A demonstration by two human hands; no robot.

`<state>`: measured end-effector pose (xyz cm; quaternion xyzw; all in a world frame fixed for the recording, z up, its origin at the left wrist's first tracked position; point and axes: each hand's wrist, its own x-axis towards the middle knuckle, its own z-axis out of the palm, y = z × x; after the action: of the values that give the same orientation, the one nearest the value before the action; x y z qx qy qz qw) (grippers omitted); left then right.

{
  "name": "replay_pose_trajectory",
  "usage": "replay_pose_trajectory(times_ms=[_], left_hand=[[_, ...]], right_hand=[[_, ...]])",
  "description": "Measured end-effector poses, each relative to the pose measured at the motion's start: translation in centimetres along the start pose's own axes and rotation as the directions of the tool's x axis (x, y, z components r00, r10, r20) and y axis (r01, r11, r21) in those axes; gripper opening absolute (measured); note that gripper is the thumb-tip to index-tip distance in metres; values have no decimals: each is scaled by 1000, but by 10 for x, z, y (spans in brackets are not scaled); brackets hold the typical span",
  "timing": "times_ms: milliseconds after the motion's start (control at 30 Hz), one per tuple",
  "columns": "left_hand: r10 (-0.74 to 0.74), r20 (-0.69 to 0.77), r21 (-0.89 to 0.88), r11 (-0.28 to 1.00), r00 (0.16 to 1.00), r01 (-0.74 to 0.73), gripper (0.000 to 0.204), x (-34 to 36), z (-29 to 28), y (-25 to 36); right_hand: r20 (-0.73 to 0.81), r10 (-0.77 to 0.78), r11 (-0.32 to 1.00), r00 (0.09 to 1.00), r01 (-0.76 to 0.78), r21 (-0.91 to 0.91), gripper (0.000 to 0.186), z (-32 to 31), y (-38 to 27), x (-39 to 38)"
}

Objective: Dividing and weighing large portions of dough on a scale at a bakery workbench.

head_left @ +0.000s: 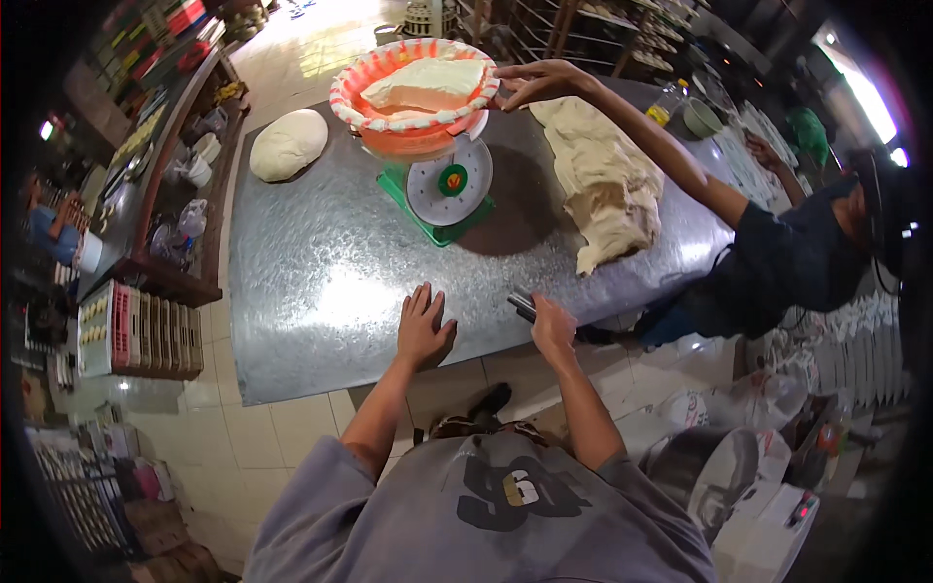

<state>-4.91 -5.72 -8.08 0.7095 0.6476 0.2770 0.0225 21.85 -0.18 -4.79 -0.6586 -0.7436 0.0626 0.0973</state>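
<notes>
Weighing looks partway: block in basin atop scale, dough ball left of it, slab right, seemingly undivided; nearside, hands apart, left hand spread, right hand clamped on metal tool.

The scale stands between two dough masses

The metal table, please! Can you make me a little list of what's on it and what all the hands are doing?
Left hand: open, fingers spread, on the metal table
Right hand: gripping a grey tool
Scale: green, round white dial
Basin: orange, above the dial, holding a pale slab
Round dough: left of the scale
Long dough: right of the scale
Co-worker's hand: at the basin's rim
</notes>
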Motion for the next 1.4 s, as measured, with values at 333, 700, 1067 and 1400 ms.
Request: replay_pose_trajectory(times_ms=[333,700,1067,1400], left_hand=[[69,110,75,994,992,-78,51,-71,-99,-87],[117,88,77,989,989,-124,54,-85,-121,-78],[87,68,111,989,994,-95,49,-111,-140,-97],[89,129,-62,995,988,-81,39,-4,-63,12]], right_hand=[[-39,56,998,998,-57,-27,34,-33,19,8],[-49,52,998,997,-50,40,41,-43,36,-2],[224,-11,999,975,3,35,40,-86,0,-6],[-82,-136,977,987,147,156,32,-208,34,91]])
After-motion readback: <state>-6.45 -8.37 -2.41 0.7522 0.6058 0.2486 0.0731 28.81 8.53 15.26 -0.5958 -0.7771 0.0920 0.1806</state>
